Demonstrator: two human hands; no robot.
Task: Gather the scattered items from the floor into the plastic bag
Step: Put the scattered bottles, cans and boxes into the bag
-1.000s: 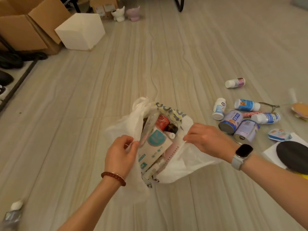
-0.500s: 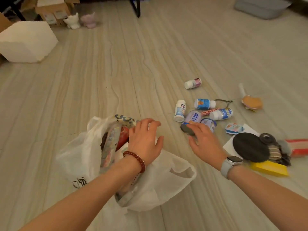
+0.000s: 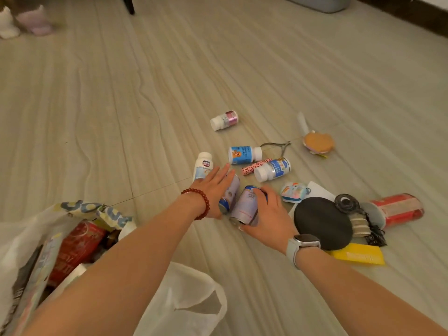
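Note:
The white plastic bag (image 3: 184, 292) lies open on the floor at the lower left, with a red packet (image 3: 75, 248) and other items inside. Two pale cans lie side by side in the middle. My right hand (image 3: 269, 219) grips the nearer can (image 3: 246, 204). My left hand (image 3: 213, 190) reaches over the other can (image 3: 231, 192) with straight fingers resting on it. Several small white bottles (image 3: 244, 155) lie just beyond, with a pink spotted tube (image 3: 255, 166) among them.
To the right lie a black disc (image 3: 322, 221), a yellow card (image 3: 358, 257), a red can (image 3: 397, 209), a colourful pouch (image 3: 294, 191), nail clippers (image 3: 276, 145) and a round orange item (image 3: 317, 143). A grey tub (image 3: 317, 2) stands at the far wall.
Both hands have left the bag and moved right to the cans. My right hand has closed round the nearer can; my left hand has reached the other one.

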